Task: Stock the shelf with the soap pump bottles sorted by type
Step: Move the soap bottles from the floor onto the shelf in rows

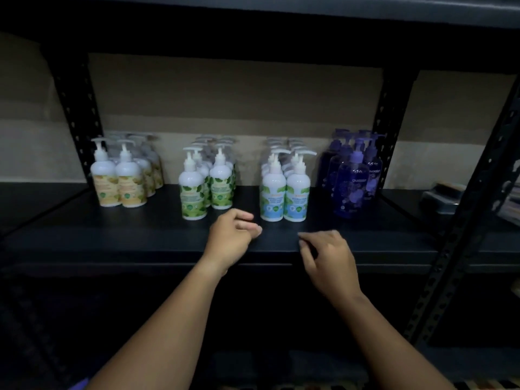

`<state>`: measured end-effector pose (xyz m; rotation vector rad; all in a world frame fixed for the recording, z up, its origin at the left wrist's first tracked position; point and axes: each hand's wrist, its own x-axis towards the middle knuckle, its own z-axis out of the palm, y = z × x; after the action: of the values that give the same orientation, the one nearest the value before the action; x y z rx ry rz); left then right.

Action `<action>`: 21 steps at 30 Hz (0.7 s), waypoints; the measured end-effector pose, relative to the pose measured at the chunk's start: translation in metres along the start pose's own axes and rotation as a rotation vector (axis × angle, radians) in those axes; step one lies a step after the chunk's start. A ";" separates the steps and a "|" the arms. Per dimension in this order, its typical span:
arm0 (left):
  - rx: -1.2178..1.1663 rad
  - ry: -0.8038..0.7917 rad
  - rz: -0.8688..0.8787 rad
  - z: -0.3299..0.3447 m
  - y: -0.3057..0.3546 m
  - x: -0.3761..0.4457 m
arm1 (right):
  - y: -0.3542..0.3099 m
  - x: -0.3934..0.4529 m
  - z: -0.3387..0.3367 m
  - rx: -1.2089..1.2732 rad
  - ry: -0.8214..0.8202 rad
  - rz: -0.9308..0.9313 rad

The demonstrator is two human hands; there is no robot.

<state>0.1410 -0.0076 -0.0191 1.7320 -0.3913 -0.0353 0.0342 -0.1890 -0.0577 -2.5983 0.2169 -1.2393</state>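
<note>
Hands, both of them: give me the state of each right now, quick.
Left hand: fingers loosely curled, holding nothing, over the shelf edge.
Right hand: fingers loosely curled, holding nothing, at the shelf's front edge.

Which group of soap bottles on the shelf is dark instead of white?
The purple bottles, the rightmost group beside the shelf post; the other three groups are white with orange, green or blue labels.

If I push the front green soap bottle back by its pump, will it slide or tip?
Likely tips: the front green bottle is tall with a narrow base, so a high push levers it. It may knock the bottles close behind. Its body looks smooth; pushing low probably slides it on the shelf.
</note>
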 end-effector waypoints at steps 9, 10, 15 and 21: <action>0.065 0.006 -0.023 -0.092 -0.067 -0.085 | -0.118 -0.065 0.056 0.387 -0.282 0.033; 0.105 0.036 -0.062 -0.108 -0.087 -0.093 | -0.125 -0.072 0.066 0.410 -0.369 0.078; 0.295 0.174 -0.337 -0.175 -0.193 -0.138 | -0.154 -0.101 0.116 0.451 -0.752 0.201; 0.394 0.215 -0.563 -0.220 -0.273 -0.190 | -0.169 -0.155 0.193 0.452 -1.032 0.371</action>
<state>0.0799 0.2936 -0.2733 2.1639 0.2758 -0.1868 0.0920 0.0415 -0.2402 -2.2887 0.1644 0.2206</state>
